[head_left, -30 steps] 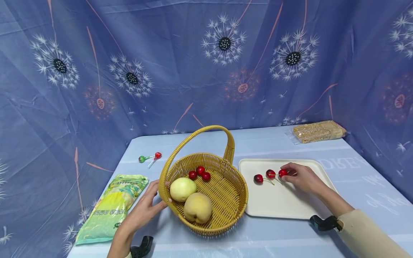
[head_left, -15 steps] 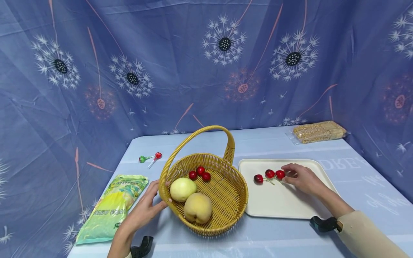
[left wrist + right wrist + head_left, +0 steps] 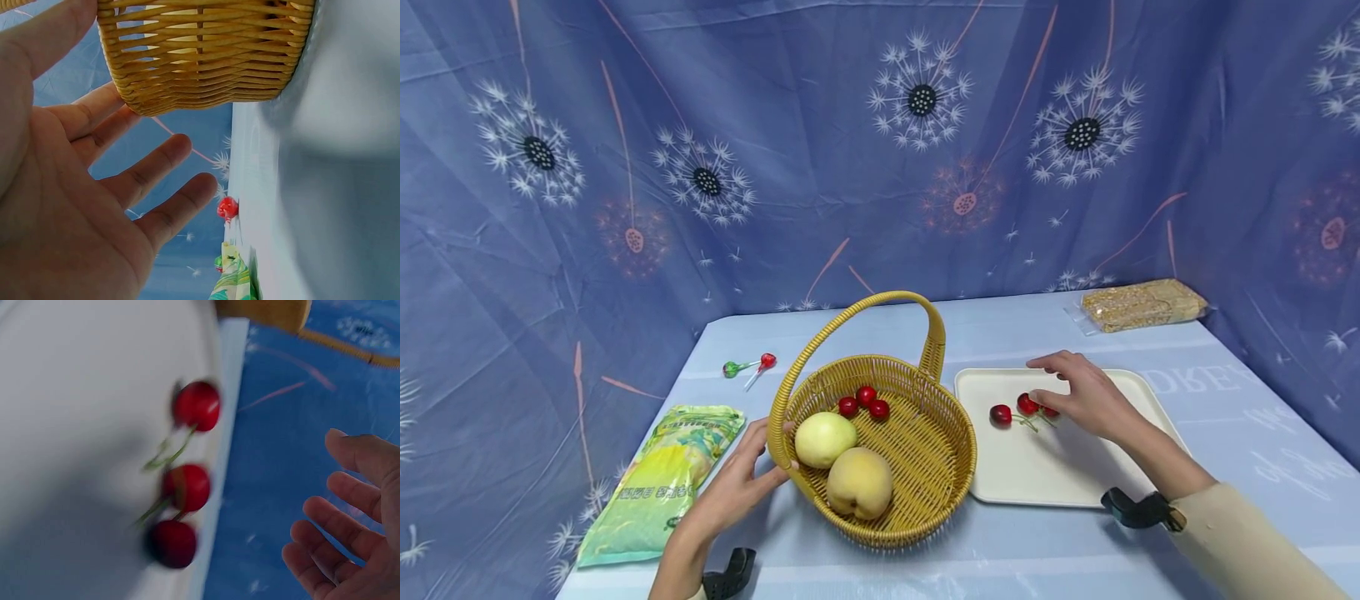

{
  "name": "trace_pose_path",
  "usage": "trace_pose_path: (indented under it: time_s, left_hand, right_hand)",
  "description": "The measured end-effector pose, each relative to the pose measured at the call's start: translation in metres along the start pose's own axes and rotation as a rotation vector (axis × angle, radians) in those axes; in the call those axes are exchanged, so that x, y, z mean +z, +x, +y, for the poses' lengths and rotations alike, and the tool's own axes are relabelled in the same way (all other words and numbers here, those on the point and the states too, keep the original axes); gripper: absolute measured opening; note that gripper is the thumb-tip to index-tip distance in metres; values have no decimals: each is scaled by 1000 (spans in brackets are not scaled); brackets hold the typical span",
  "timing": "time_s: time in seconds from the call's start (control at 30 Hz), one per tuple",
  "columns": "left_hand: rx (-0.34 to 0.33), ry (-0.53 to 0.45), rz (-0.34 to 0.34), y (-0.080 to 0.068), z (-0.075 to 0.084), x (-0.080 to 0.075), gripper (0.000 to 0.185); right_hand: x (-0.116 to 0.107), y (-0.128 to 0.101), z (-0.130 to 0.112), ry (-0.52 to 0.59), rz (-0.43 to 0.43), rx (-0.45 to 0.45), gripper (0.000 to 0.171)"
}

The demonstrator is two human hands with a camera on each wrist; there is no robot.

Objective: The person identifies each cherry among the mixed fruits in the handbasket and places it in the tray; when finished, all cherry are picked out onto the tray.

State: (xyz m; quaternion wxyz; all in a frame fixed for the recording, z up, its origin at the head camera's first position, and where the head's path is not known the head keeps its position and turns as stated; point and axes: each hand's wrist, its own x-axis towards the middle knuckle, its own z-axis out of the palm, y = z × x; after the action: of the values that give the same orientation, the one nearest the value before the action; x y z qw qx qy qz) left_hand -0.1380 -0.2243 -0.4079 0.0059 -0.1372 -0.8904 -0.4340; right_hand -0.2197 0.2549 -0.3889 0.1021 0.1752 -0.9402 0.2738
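Bare hands [image 3: 1086,400], a beige right sleeve [image 3: 1247,546], black wrist-mounted clips [image 3: 1138,510].

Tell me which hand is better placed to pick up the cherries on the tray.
The right hand: it hovers open over the cherries on the tray, while the left hand rests against the basket.

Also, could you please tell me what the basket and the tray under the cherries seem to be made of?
The basket looks like woven rattan or plastic wicker: tan interlaced strands, slightly glossy. The tray seems to be smooth cream plastic or melamine, matte, with a moulded raised rim.
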Motion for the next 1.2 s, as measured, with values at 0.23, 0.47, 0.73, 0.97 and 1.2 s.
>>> trace_pose_path:
  time_s: [0.23, 0.47, 0.73, 0.97, 1.2]
  left_hand:
    - [51, 14, 17, -1, 0, 0, 56]
    - [58, 5, 12, -1, 0, 0, 56]
    - [50, -9, 9, -1, -1, 0, 55]
    - [41, -13, 11, -2, 0, 0, 55]
    - [-5, -14, 0, -1, 0, 0, 57]
  right_hand:
    - [0, 13, -49, 35, 19, -121, 37]
    - [4, 25, -95, 48, -26, -213, 36]
    - [20, 44, -132, 14, -87, -372, 35]
    - [36, 64, -155, -66, -140, -439, 35]
    - [49, 81, -169, -61, -216, -436, 36]
